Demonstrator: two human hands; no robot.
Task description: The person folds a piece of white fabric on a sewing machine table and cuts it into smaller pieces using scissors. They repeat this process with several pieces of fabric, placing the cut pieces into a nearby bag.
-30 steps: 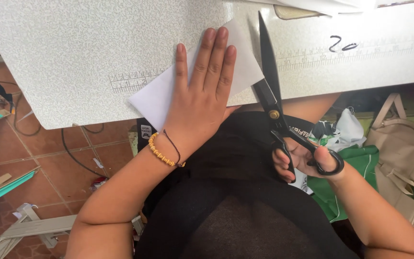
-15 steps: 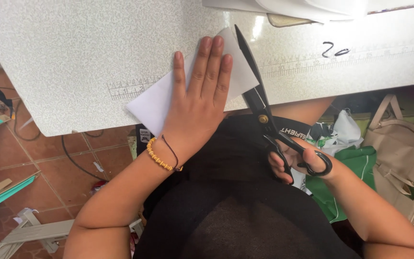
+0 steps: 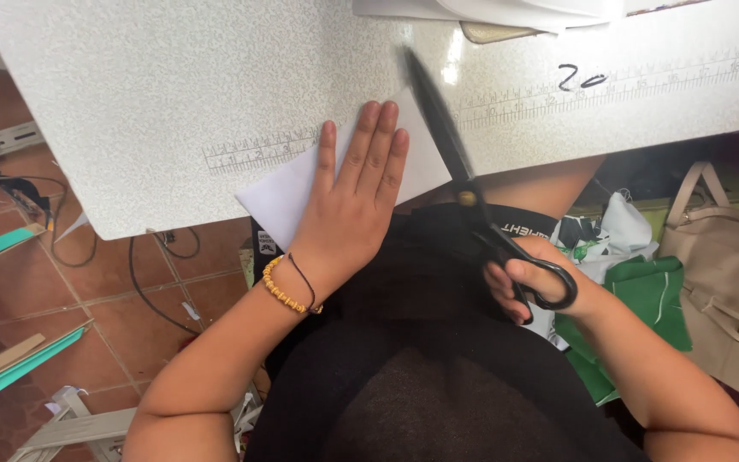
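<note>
White table [image 3: 173, 103]: one paper sheet [image 3: 280, 197], one scissors [image 3: 481, 222].

The scissors' blades [image 3: 438, 111] are motion-blurred. The left hand [image 3: 352, 205] hides much of the white paper [image 3: 280, 197]. The worktop [image 3: 173, 103] runs off the top edge.

Beige bag [image 3: 724, 282] and green bag [image 3: 643, 316] right of the table [image 3: 173, 103].

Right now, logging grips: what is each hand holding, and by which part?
Right hand holds black metal scissors by the handle loops; left hand presses flat on white paper.
</note>
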